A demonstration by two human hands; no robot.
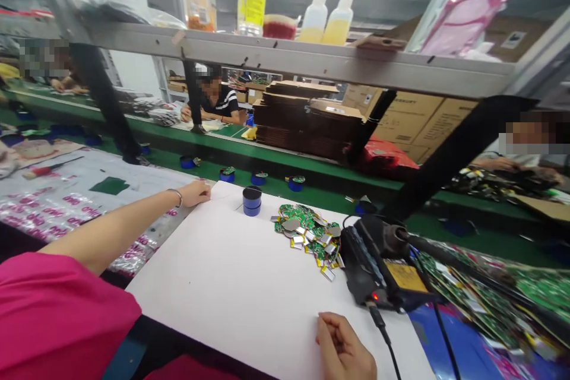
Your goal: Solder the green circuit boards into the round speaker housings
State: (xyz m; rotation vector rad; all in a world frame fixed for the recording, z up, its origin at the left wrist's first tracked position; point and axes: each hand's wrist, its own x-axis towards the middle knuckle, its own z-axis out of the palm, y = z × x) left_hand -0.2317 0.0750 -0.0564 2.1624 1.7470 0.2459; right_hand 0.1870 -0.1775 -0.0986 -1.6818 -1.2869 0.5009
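Observation:
My left hand (pixel 196 193) is stretched out to the far left corner of a white board (pixel 231 285). Its fingers are curled together there; whatever they hold, if anything, is too small to make out. Just right of it, two blue round cases (pixel 252 203) with dark tops stand stacked on the board. My right hand (pixel 346 347) rests over the near right part of the board, fingers curled in and nothing visible in them. Beyond it lies a pile of small green circuit boards (pixel 307 228) with silver battery cells attached.
A black soldering station (pixel 369 267) with a red light stands at the board's right edge, its cable running toward me. Behind is a green conveyor belt (pixel 271 190) carrying blue cases. A metal shelf (pixel 285 53) holding bottles crosses above. Co-workers sit beyond and at right.

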